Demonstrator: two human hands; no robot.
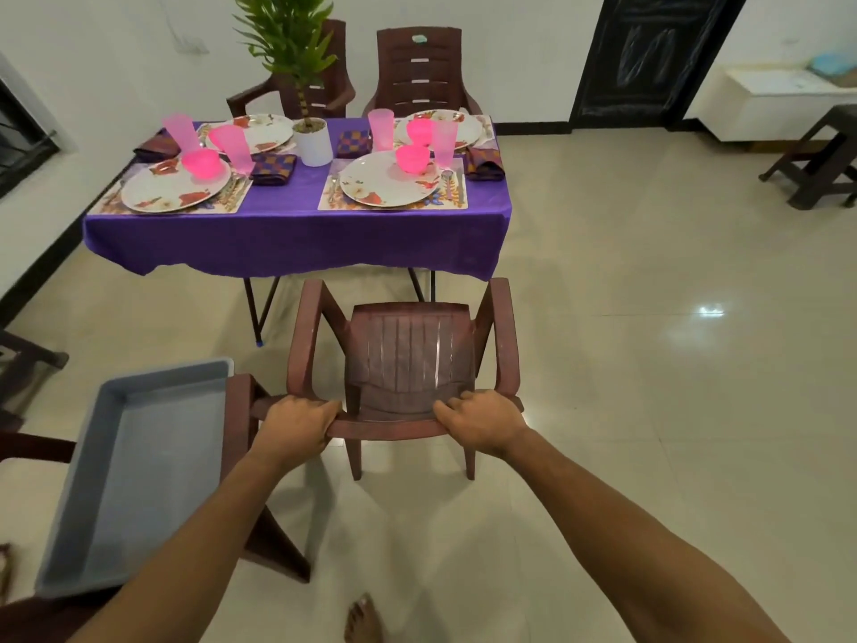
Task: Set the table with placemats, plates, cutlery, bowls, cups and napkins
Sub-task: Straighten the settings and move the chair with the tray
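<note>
My left hand (293,424) and my right hand (482,422) both grip the top of the backrest of a brown plastic chair (408,359) standing in front of the table. The table (297,229) has a purple cloth and carries several place settings: floral placemats (394,204), white flowered plates (387,181), pink bowls (412,159), pink cups (444,143), folded checked napkins (273,168) and cutlery (449,183) beside the plates.
A grey tray (134,471) rests on another brown chair at my lower left. A potted plant (313,141) stands mid-table. Two brown chairs (419,69) stand behind the table. A dark stool (821,155) is at the right. My bare foot (364,619) shows on the tiled floor.
</note>
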